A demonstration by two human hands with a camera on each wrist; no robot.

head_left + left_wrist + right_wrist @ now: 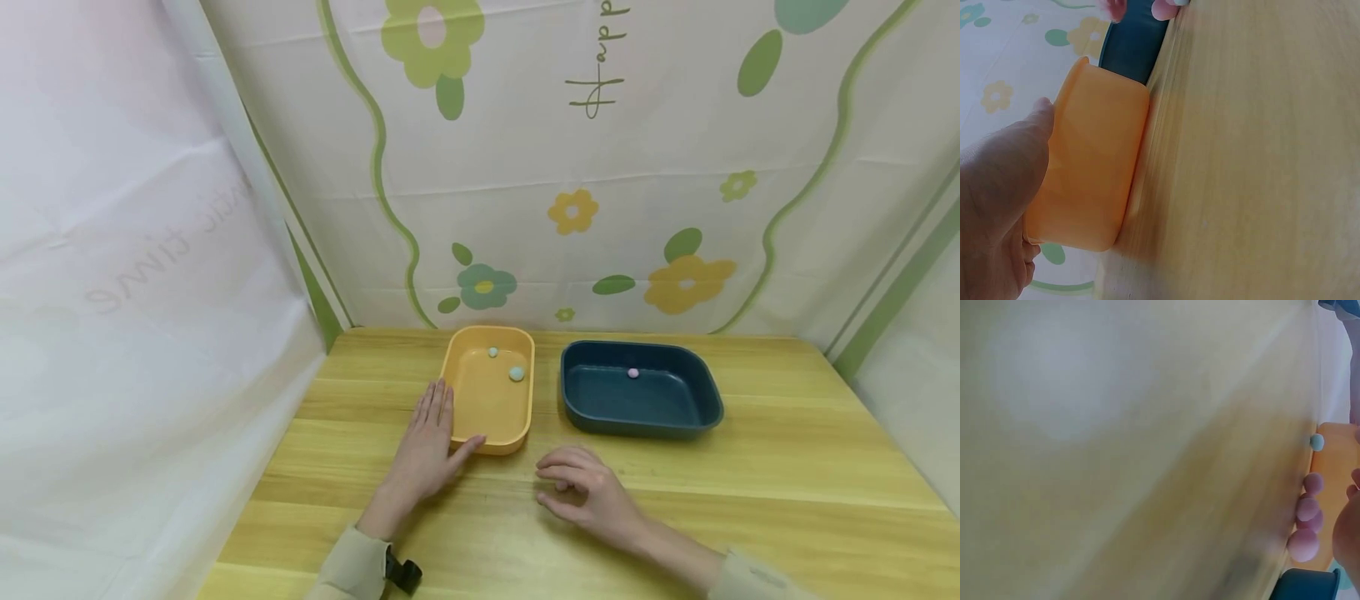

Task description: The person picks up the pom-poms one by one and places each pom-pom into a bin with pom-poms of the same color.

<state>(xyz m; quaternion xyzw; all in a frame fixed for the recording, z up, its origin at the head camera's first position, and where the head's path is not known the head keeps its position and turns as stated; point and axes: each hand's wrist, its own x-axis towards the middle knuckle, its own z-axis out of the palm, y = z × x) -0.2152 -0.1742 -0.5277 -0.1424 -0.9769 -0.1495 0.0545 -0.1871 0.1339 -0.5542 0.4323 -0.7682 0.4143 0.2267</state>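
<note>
Yellow tray lies on the tabletop, long axis front-to-back. Left hand, nearer, rests straight-fingered against its left rim; right hand, near-right, is apart, fingers bent; contents cannot be determined.

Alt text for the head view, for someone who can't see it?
The left hand touches a yellow tray holding two pale green balls. The right hand, fingers bent, is nearer the viewer than a dark blue tray holding one pink ball.

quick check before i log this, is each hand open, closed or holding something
Left hand: open, resting against the yellow tray.
Right hand: fingers curled; cannot tell whether it holds anything.
</note>
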